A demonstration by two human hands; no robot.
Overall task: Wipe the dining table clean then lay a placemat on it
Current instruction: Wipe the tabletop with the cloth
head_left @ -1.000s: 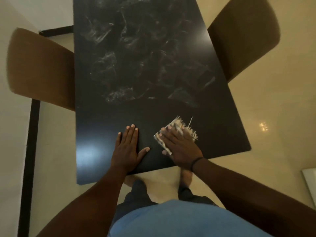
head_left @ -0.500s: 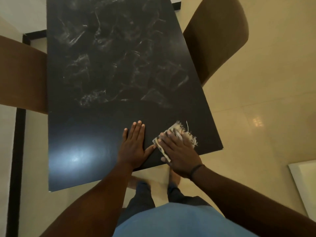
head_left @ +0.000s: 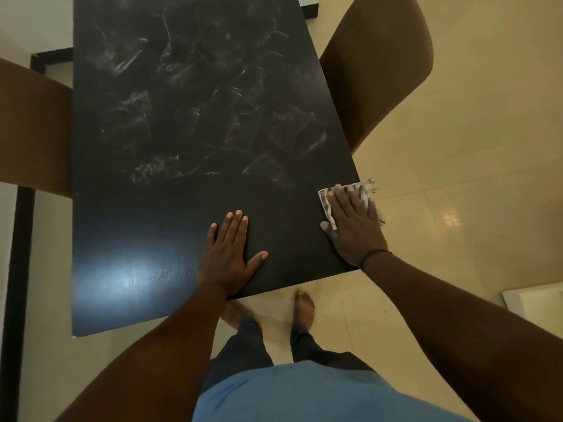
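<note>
The dark dining table [head_left: 152,239] fills the middle of the view. Its far part is covered with whitish smears [head_left: 198,95]; the near strip looks smooth and glossy. My left hand [head_left: 227,254] lies flat on the table near its front edge, fingers spread, holding nothing. My right hand [head_left: 353,226] presses flat on a striped, frayed cloth [head_left: 327,197] at the table's right edge, and part of the cloth hangs over that edge. No placemat is in view.
A brown chair [head_left: 377,62] stands at the table's right side and another brown chair [head_left: 33,129] at its left. Tiled floor surrounds the table, with my bare feet [head_left: 303,309] under its front edge. A white object [head_left: 536,300] lies on the floor at right.
My right hand has slid the cloth to the right, from beside my left hand to the table's right edge. My left hand stays flat on the table.
</note>
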